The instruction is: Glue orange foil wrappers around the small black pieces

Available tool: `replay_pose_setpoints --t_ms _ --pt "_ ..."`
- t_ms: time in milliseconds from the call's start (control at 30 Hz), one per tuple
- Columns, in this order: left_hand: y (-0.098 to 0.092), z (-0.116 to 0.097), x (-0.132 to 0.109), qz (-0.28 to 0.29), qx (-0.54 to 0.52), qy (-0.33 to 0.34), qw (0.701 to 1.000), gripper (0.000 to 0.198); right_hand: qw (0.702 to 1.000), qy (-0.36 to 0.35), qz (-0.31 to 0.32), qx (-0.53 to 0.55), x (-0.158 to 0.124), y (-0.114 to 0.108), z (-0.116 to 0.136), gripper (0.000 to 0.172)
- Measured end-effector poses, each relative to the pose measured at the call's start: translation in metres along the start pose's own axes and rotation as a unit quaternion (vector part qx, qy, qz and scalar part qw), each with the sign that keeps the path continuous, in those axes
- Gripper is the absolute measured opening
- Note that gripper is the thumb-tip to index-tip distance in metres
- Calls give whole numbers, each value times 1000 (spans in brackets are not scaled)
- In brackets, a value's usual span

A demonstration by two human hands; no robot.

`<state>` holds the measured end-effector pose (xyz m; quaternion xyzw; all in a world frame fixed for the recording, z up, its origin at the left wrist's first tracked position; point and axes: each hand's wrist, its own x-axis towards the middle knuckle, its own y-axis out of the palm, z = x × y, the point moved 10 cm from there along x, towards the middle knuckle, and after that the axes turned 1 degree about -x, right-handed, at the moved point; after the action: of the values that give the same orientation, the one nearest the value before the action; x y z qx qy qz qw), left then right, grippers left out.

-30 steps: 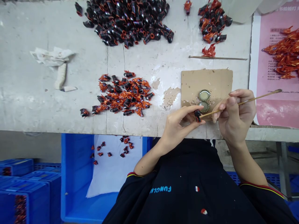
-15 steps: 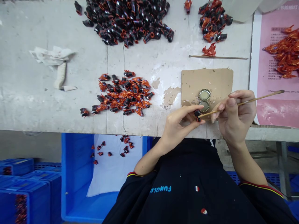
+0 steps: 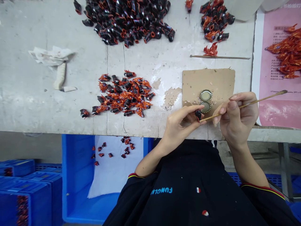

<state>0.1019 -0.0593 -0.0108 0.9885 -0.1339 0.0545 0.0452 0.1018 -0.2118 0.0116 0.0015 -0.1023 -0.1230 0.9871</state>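
Between thumb and fingertips, my left hand (image 3: 180, 123) pinches a small black figurine part (image 3: 198, 115) just over the near edge of a cardboard piece (image 3: 209, 78). My right hand (image 3: 238, 117) grips a thin wooden stick (image 3: 263, 98) like a pen. Its far tip is dark; the other tip meets the lower side of the part, close to my left thumb. On the cardboard lie two bottle caps, the upper one (image 3: 206, 95) and the lower one (image 3: 205, 107), both with a pale filling. My left fingertip partly overlaps the lower cap.
Black parts (image 3: 131, 22) are heaped at the back, with a smaller orange-and-black pile (image 3: 124, 95) to the left. Another stick (image 3: 225, 57) lies beyond the cardboard. Orange pieces (image 3: 288, 56) rest on a pink sheet (image 3: 265, 75). A blue crate (image 3: 77, 188) stands below the table edge.
The stick's tip has shifted slightly down along the black part, towards my left thumb. The part has turned a little in my left fingers. Both hands stay in nearly the same place.
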Motion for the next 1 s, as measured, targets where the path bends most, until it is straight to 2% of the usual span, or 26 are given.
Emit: replay_pose_setpoints --t_ms 467,600,667,733,800,867,933,967,1000 --pt "-1 -1 -1 0 9 3 1000 30 998 -4 -12 54 -2 -3 -2 10" --pt "-3 -3 -1 -1 13 7 1000 31 994 -49 -66 69 2 -18 8 3" --pt "-5 -5 -2 -2 22 10 1000 31 985 -118 -116 49 2 -38 23 6" --pt "-10 -7 -4 -8 41 9 999 31 966 -210 -148 -34 -2 -63 42 11" --pt "-18 -7 -6 -20 67 4 998 32 921 -301 -166 -185 -9 -89 62 14" --pt "-26 -7 -8 -34 84 -4 996 32 843 -362 -204 -340 -17 -121 76 16" --pt "-33 -6 -10 -45 89 -12 995 31 837 -263 -234 -420 -3 -173 67 29" --pt "-35 -7 -10 -51 90 -12 995 31 821 -225 -239 -467 3 -193 64 31" --pt "-37 -8 -10 -56 90 -12 994 31 808 -168 -217 -522 12 -209 55 30"
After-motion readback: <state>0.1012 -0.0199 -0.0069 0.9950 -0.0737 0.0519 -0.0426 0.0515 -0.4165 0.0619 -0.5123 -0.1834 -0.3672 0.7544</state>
